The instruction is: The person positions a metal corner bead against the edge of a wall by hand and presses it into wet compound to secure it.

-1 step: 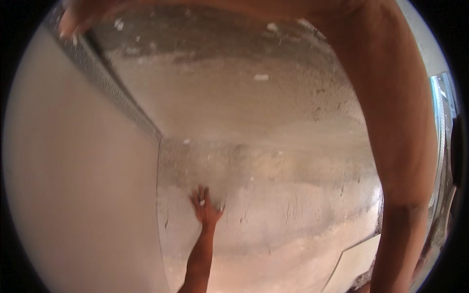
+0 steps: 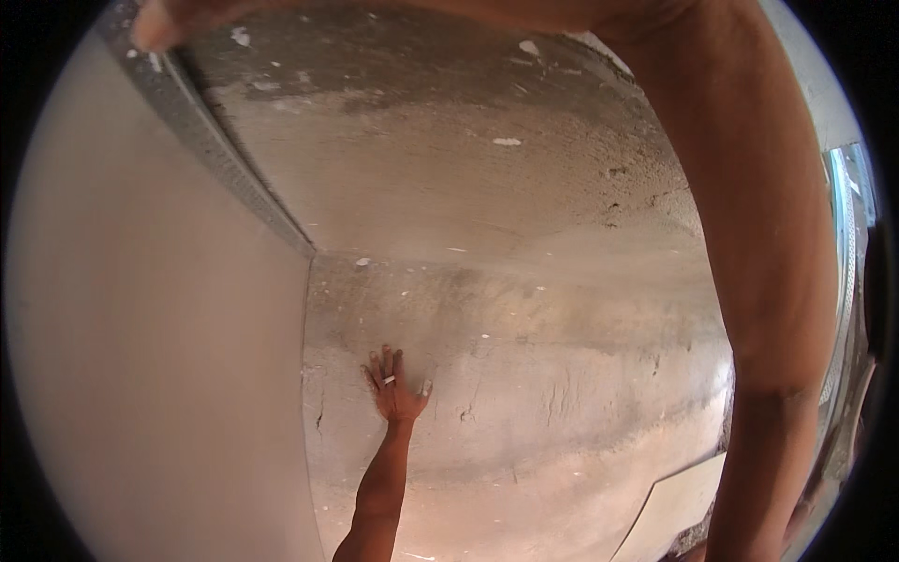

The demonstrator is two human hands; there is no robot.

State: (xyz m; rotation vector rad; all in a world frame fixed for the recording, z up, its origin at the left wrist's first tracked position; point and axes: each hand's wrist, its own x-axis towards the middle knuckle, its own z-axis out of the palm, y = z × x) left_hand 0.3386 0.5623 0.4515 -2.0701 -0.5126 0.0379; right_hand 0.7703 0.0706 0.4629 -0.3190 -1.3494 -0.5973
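Observation:
My left hand [image 2: 398,393] lies with fingers spread on the rough, patchy grey-beige wall [image 2: 562,375], a ring on one finger. My right arm [image 2: 763,234] rises along the right side and bends across the top of the picture. At the upper left my right hand [image 2: 164,23] touches or hovers by the end of a grey perforated metal strip [image 2: 220,150]. Most of its fingers are out of the picture, so its grip cannot be made out. This strip runs along the upper edge of a smooth pale panel [image 2: 169,328].
A pale board piece [image 2: 674,506] leans at the lower right, beside rubble. At the far right a bright opening [image 2: 847,187] shows, with another perforated strip [image 2: 843,300] near it. White flecks and small cracks mark the wall.
The view has shifted slightly, and my right fingertip sits a little farther right and higher in the picture. My left hand stays spread on the wall.

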